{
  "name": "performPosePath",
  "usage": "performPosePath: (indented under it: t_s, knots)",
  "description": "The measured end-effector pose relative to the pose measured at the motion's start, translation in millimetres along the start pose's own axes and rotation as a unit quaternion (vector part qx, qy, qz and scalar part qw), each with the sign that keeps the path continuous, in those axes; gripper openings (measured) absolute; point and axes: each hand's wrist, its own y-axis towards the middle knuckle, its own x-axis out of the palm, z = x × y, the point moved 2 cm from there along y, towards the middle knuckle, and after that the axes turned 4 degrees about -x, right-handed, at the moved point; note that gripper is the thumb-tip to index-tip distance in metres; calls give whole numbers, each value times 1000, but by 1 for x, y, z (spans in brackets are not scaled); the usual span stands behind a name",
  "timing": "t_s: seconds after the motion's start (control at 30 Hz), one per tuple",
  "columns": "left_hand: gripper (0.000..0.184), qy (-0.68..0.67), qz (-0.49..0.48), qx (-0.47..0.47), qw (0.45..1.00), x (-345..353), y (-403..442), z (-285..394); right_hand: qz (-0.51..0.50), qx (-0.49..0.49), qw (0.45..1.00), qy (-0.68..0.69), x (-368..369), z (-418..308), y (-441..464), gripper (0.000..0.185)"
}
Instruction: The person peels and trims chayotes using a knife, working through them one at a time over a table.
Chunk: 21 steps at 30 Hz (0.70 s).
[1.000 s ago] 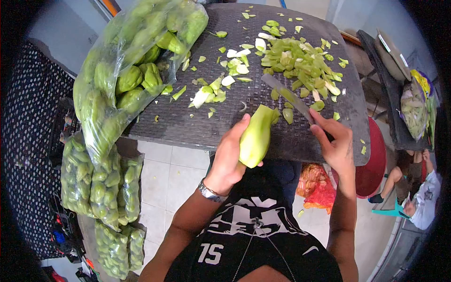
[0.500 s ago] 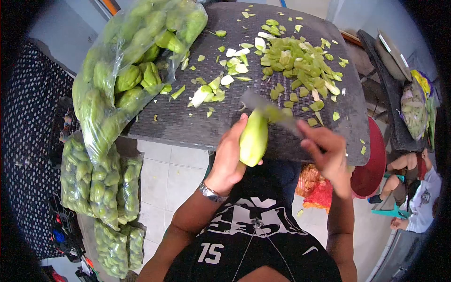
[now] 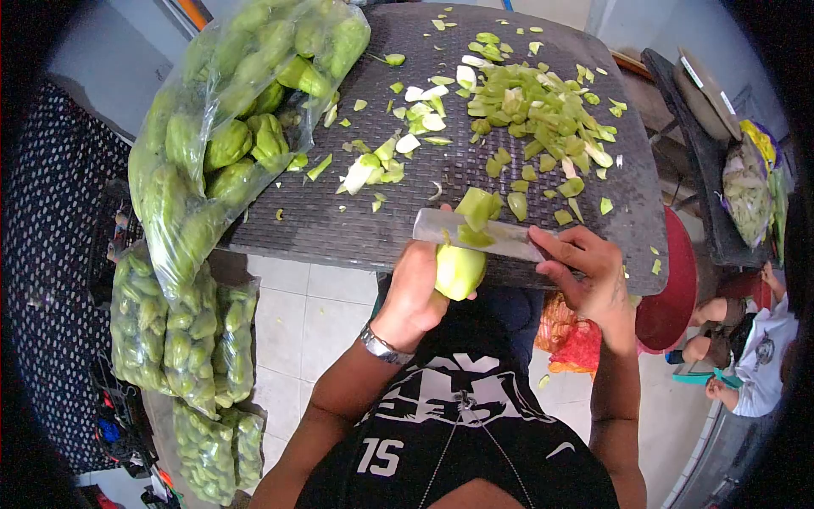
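Note:
My left hand (image 3: 413, 293) is wrapped round a pale green chayote (image 3: 459, 273) at the table's near edge, a watch on its wrist. In my right hand (image 3: 587, 273) is a knife (image 3: 509, 241) with a wide blade, lying across the chayote's upper part. Green slices (image 3: 480, 206) cling to the blade or rest against it; part of the chayote is hidden behind the metal. Beyond my hands a heap of cut green slices (image 3: 534, 106) covers part of the dark woven-pattern table (image 3: 339, 233). Looser pale pieces (image 3: 363, 172) are scattered left of the heap.
A large clear bag of whole chayotes (image 3: 229, 144) occupies the table's left side. More filled bags (image 3: 165, 322) stand below it. At right are a red round stool or table (image 3: 670, 293), a side table with bagged vegetables (image 3: 746, 199), and another person (image 3: 759, 352). Red net bags (image 3: 570, 335) lie below.
The knife has come down and towards me, from beyond the chayote's top to across it. Cut slices now show on the blade. My left hand still holds the chayote.

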Motion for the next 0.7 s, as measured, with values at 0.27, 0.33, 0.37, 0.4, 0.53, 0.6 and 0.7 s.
performPosePath:
  t_s: [0.27, 0.33, 0.37, 0.4, 0.53, 0.6, 0.7]
  knots:
    - [44, 16, 46, 5, 999, -3, 0, 15, 15, 61, 998, -11, -14, 15, -8, 37]
    - [43, -2, 65, 9, 998, -8, -1, 21, 41, 54, 997, -34, -13, 28, -15, 34]
    - [41, -6, 68, 8, 998, -8, -1, 22, 99, 106, 989, -30, -11, 39, -19, 32]
    - [40, -10, 71, 5, 997, -9, -2, 23, 157, 158, 975, -26, -7, 50, -22, 30]
    - [41, -40, 59, -28, 997, -13, 1, 22, 139, 164, 976, 23, -4, 46, -22, 29]
    - [42, -44, 52, -27, 997, -11, 2, 20, 59, 117, 990, 55, 0, 8, -12, 31]
    - [42, -23, 65, 0, 998, -8, 1, 17, 15, 38, 994, 97, 23, -21, -3, 35]
